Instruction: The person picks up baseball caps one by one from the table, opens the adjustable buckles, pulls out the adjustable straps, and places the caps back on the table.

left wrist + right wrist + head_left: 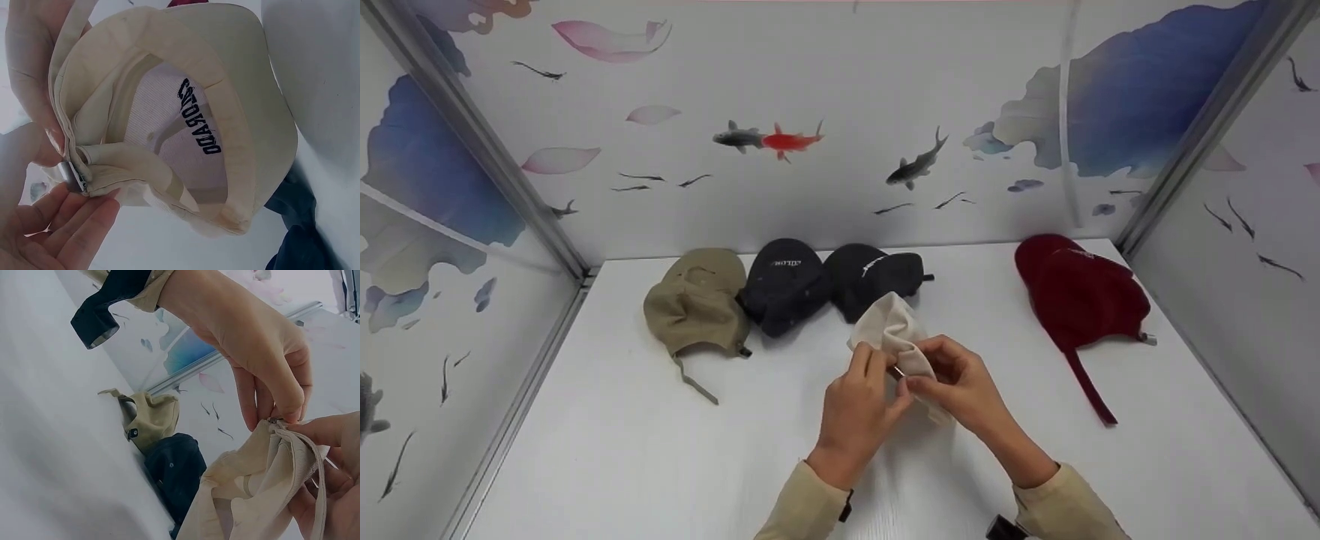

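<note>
A cream baseball cap point(891, 319) is held up between both hands over the white table, with dark lettering inside its crown visible in the left wrist view. My left hand point(855, 412) pinches the metal buckle point(72, 177) at the cap's back strap. On the other side of the buckle, my right hand point(967, 386) grips the cap's edge by the strap point(319, 495), which loops beside the fingers. In the right wrist view, fingertips of the left hand point(264, 360) meet those of the right hand point(340, 478) at the strap end.
Along the back of the white table point(660, 457) lie a khaki cap point(697, 300), a navy cap point(787, 289) and a black cap point(862, 277). A dark red cap point(1084, 296) lies at the right, its strap hanging loose. Printed panels enclose the table's back and sides.
</note>
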Demonstrator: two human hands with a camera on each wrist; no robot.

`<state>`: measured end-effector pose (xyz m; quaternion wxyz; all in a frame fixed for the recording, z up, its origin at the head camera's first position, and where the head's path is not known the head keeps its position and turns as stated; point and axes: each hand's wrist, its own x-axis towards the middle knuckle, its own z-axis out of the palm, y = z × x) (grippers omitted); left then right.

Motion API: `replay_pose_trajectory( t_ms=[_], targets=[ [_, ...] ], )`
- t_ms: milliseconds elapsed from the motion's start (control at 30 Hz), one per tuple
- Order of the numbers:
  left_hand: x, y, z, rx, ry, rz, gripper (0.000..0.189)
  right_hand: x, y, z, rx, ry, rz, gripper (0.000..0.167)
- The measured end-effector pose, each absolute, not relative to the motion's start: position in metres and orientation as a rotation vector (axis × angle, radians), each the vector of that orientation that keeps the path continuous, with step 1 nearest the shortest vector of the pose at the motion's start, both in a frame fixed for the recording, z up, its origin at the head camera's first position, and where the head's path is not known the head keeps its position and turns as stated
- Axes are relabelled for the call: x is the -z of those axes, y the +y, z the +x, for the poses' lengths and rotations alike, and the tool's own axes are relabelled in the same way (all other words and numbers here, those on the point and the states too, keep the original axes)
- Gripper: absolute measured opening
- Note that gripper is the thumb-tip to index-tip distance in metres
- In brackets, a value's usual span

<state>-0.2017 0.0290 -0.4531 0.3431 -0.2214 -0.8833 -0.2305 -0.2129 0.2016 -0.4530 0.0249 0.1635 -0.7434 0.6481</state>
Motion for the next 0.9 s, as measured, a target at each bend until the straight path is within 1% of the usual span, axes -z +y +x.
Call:
replay_pose_trajectory(
  t_ms=[167, 433, 633, 900],
  targets=[
    [0.448, 0.021, -0.201, 0.779, -2.330, -0.627, 0.014, 0.455, 0.204, -0.211, -2.027, -2.303, 0.509, 0.031],
    [0.442, 0.014, -0.200, 1.354, -2.396, -0.623, 0.012, 0.453, 0.209, -0.211, -2.114, -2.342, 0.495, 0.030],
    [0.441, 0.016, -0.198, 1.460, -2.396, -0.611, 0.009, 0.451, 0.207, -0.211, -2.046, -2.333, 0.577, 0.035],
    [0.443, 0.013, -0.201, 1.649, -2.352, -0.664, 0.009, 0.447, 0.205, -0.208, -1.963, -2.314, 0.501, 0.031]
  ],
)
